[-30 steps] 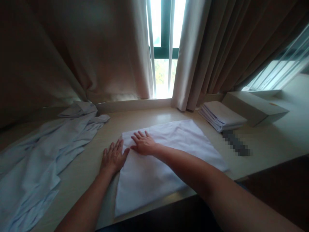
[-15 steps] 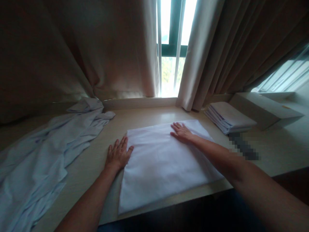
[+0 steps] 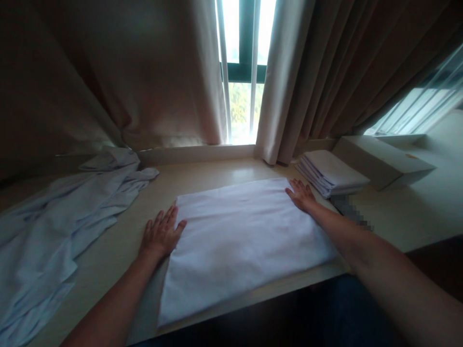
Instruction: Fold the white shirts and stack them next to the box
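Note:
A white cloth (image 3: pixel 238 241), folded into a flat rectangle, lies in front of me on a pale wooden surface. Along its left edge rests my left hand (image 3: pixel 161 233), fingers spread, thumb on the fabric and palm mostly on the wood. My right hand (image 3: pixel 303 195) lies flat at the cloth's far right corner, also with its fingers extended. Faint wrinkles cross the cloth between the two hands.
Loose white cloth (image 3: pixel 54 217) is heaped on the left. At the back right sit a stack of folded white cloths (image 3: pixel 333 171), a dark pixelated object (image 3: pixel 349 209) and a box-like block (image 3: pixel 383 159). Curtains (image 3: pixel 162 72) hang behind, beside a window (image 3: pixel 240 101).
My right hand has slid rightward across the cloth to its far right corner. The left hand stays at the left edge. The whole view has shifted slightly.

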The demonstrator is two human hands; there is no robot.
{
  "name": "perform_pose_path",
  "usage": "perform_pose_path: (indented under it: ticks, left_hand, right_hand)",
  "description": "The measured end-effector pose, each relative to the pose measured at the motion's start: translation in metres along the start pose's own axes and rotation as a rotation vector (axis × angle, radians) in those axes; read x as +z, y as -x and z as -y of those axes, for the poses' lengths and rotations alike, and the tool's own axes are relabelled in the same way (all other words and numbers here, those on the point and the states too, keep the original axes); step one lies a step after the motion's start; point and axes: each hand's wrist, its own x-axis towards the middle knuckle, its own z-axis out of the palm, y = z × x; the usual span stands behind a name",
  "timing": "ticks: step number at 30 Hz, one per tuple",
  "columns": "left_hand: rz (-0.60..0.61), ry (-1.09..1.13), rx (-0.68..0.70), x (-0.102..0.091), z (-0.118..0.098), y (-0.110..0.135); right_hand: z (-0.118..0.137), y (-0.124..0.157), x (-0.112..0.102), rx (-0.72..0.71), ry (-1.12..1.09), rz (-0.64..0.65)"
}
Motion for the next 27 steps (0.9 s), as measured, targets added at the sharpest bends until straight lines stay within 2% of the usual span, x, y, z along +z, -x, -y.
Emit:
perform_pose_path:
  ticks: [3, 6, 9, 12, 15, 18, 20, 23, 27]
  left_hand:
    - [0.007, 0.008, 0.004, -0.002, -0.003, 0.0]
    - [-0.021, 0.039, -0.008, -0.008, -0.008, 0.002]
    - [-0.141, 0.095, -0.042, -0.017, -0.01, 0.005]
    - [-0.255, 0.146, -0.024, -0.03, -0.008, 0.016]
    - [-0.23, 0.166, 0.196, -0.047, -0.008, 0.049]
    - [-0.022, 0.154, 0.507, -0.058, -0.015, 0.103]
    - [0.129, 0.14, 0.615, -0.058, -0.023, 0.14]
    - [0.159, 0.068, 0.59, -0.053, -0.032, 0.178]
    - [0.073, -0.062, 0.545, -0.048, -0.041, 0.199]
  right_hand:
    - [0.005, 0.003, -0.008, 0.035, -0.005, -0.037]
    - [0.014, 0.024, -0.025, 0.01, -0.021, -0.088]
    - [0.018, 0.075, -0.047, -0.153, -0.023, -0.08]
    - [0.004, 0.144, -0.062, -0.369, -0.028, 0.034]
    - [-0.027, 0.205, -0.061, -0.444, -0.044, 0.137]
    - [-0.055, 0.239, -0.051, -0.403, -0.074, 0.215]
    - [-0.064, 0.248, -0.045, -0.38, -0.093, 0.22]
    - [-0.064, 0.251, -0.045, -0.369, -0.113, 0.193]
    - [-0.059, 0.256, -0.052, -0.367, -0.115, 0.186]
